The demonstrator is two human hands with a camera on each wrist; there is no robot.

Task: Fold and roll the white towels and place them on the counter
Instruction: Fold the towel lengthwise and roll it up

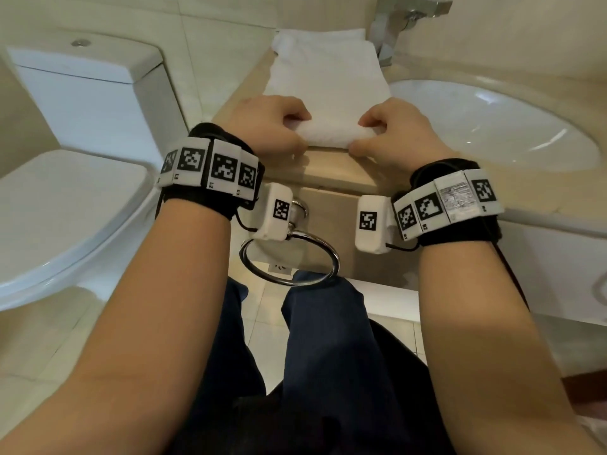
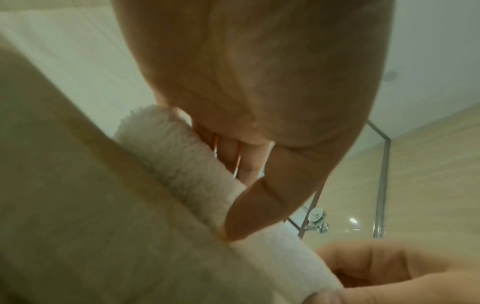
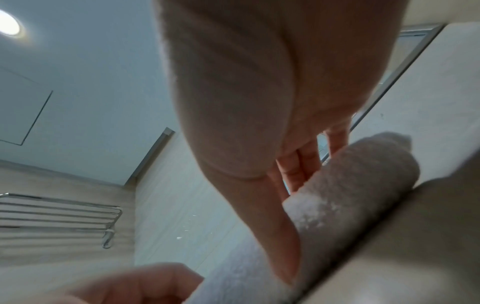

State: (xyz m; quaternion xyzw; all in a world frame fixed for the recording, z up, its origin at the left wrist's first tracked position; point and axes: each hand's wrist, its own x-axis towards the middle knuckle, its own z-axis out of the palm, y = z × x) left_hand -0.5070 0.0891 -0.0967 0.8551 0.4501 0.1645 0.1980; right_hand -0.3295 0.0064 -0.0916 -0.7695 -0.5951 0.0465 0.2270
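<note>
A white towel (image 1: 323, 83) lies folded into a long strip on the beige counter (image 1: 328, 162), running away from me. Its near end is curled into a short roll (image 1: 328, 134). My left hand (image 1: 279, 133) grips the roll's left end, fingers curled over the top and thumb at the front. My right hand (image 1: 384, 133) grips the right end the same way. In the left wrist view the roll (image 2: 182, 164) sits under my curled fingers (image 2: 249, 160). The right wrist view shows the roll (image 3: 358, 185) under my fingers (image 3: 298, 164) too.
A white sink basin (image 1: 492, 126) lies right of the towel, with a chrome tap (image 1: 404, 24) behind it. A toilet (image 1: 65, 178) stands to the left. A chrome towel ring (image 1: 289, 257) hangs on the counter front below my wrists.
</note>
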